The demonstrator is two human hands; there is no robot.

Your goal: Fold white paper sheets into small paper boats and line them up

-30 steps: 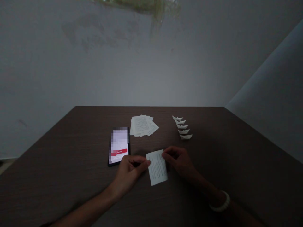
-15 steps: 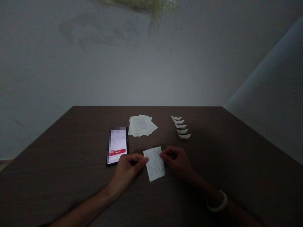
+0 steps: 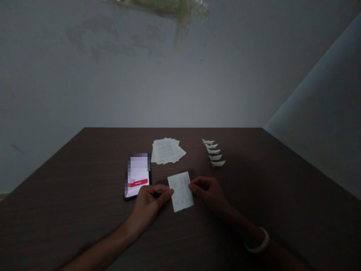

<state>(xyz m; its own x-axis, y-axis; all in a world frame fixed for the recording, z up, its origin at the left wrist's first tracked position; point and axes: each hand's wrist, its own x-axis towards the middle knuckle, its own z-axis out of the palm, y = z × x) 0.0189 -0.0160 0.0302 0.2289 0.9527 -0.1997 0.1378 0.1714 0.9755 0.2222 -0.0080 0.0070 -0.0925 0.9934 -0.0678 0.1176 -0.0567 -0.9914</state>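
Note:
A small printed sheet of paper (image 3: 181, 194) is held tilted above the near middle of the table. My left hand (image 3: 150, 201) pinches its left edge between thumb and fingers. At the opposite edge, my right hand (image 3: 207, 190) has the paper between thumb and forefinger. Printed lines cover the side facing me. Beyond my right hand stand several folded paper boats (image 3: 214, 151), lined up in a slanting row. A loose pile of printed sheets (image 3: 166, 150) lies farther back, to the left of the boats.
A phone (image 3: 137, 175) with a lit, partly pixelated screen lies just beyond my left hand. The dark wooden table (image 3: 84, 169) reaches back to a grey wall (image 3: 180, 86). A pale beaded bracelet (image 3: 261, 242) circles my right wrist.
The paper has shifted slightly up relative to my hands and sits at a slightly different angle. Both hands keep their pinch. The whole view has moved a little.

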